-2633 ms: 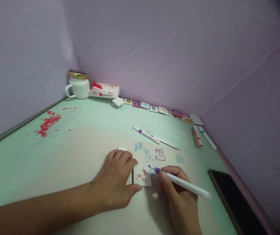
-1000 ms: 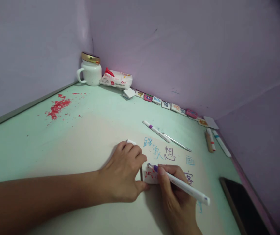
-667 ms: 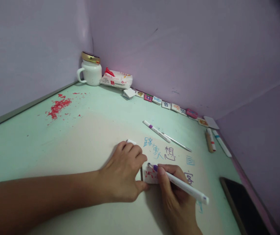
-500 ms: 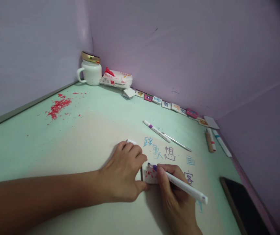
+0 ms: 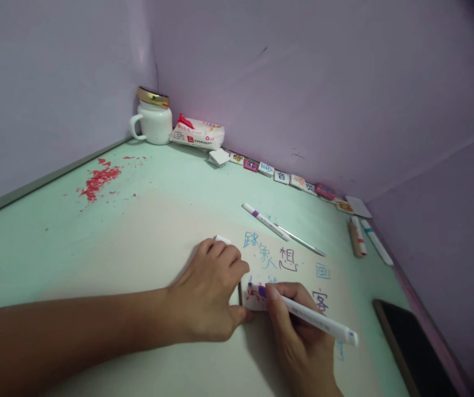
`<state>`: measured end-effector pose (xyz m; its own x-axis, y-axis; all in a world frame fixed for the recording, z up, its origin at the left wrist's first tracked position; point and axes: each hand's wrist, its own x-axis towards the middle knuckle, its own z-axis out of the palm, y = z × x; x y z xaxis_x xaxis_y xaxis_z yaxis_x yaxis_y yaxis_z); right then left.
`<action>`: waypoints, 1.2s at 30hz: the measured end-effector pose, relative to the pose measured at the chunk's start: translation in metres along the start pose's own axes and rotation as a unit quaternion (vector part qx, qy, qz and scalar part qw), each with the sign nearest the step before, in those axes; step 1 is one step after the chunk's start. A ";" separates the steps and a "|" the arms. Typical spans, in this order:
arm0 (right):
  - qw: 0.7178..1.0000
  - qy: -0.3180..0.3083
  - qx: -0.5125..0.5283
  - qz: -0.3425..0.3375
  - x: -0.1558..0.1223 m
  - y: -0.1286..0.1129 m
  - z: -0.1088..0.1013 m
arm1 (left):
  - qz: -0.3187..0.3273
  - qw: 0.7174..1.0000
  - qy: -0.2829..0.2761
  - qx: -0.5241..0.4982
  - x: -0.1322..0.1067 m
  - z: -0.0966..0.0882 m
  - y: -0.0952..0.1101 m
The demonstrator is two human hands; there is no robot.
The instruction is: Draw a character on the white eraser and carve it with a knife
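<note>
My right hand (image 5: 303, 331) grips a white marker (image 5: 319, 320) with a purple collar, slanting down to the left. The marker's tip is at the face of a small white block (image 5: 254, 303), which carries red marks and a short purple stroke near its top left. My left hand (image 5: 214, 292) is closed at the block's left side, with the thumb at the lower corner and the index finger at the upper one. Its other fingers curl over, and a white piece (image 5: 222, 240) shows just beyond them. My right fingers hide the block's right part.
Beyond my hands lie a capped purple marker (image 5: 265, 222) and a thin metal tool (image 5: 303, 241). Handwritten characters (image 5: 288, 259) cover the paper. A phone (image 5: 414, 347) is at right; more markers (image 5: 375, 241), lettered blocks (image 5: 281, 176), a tissue pack (image 5: 199, 135) and a lidded mug (image 5: 156, 124) line the walls. Red shavings (image 5: 100, 182) lie left.
The marker's tip has shifted slightly down on the block, and its back end a little right and down. A short purple stroke shows above the tip. My left hand stays put.
</note>
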<state>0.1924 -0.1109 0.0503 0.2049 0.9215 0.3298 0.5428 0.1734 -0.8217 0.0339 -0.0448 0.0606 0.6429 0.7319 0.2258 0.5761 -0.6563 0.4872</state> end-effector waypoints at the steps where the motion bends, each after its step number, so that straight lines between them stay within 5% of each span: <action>1: 1.000 0.004 0.004 -0.001 0.000 -0.001 0.000 | 0.000 1.000 0.000 0.000 0.000 0.000 0.000; 8: 0.992 0.102 0.006 0.080 0.002 -0.002 0.001 | 0.003 1.000 -0.001 -0.006 -0.001 -0.001 0.000; 36: 0.989 0.057 0.072 0.112 0.003 -0.014 0.008 | 0.002 1.000 0.001 -0.009 0.000 0.000 0.000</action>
<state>0.1794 -0.1075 0.0593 0.4025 0.8984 0.1757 0.3531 0.0248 -0.9353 0.0337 -0.0447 0.0606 0.6435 0.7301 0.2302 0.5642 -0.6555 0.5020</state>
